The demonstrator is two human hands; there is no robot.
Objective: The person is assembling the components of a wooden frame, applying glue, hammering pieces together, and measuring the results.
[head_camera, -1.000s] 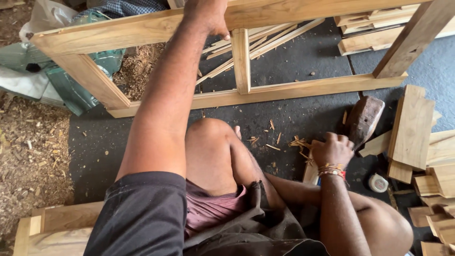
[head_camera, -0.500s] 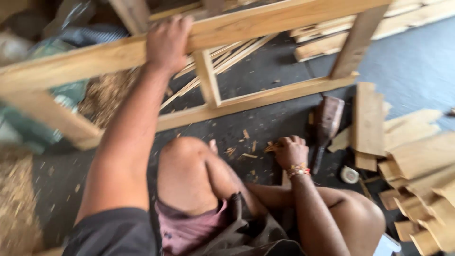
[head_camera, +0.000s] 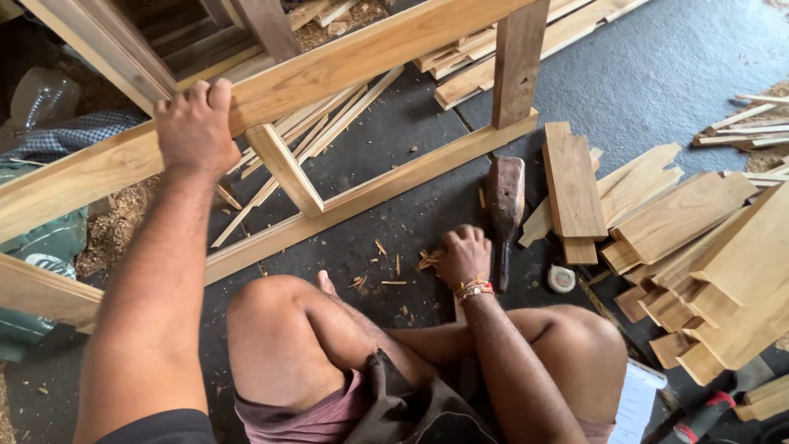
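My left hand (head_camera: 196, 125) grips the top rail of a light wooden frame (head_camera: 370, 49) that stands tilted in front of me. My right hand (head_camera: 462, 255) rests as a closed fist on the dark floor between my bent knees; I cannot see anything in it. A few wood chips (head_camera: 427, 261) lie just to its left. A dark wooden mallet (head_camera: 505, 193) lies just to its right, its handle running down past my knuckles. The frame's lower rail (head_camera: 370, 193) lies on the floor beyond my knee.
A short plank (head_camera: 573, 185) and a heap of cut wood blocks (head_camera: 707, 238) lie to the right. A small round tape measure (head_camera: 562, 279) sits by the mallet handle. A red-handled tool (head_camera: 707, 411) is bottom right; sawdust (head_camera: 115, 222) and green sacks (head_camera: 33, 247) are on the left.
My left hand has stayed on the top rail while the view swung down and right. My right fist has kept its place beside the mallet.
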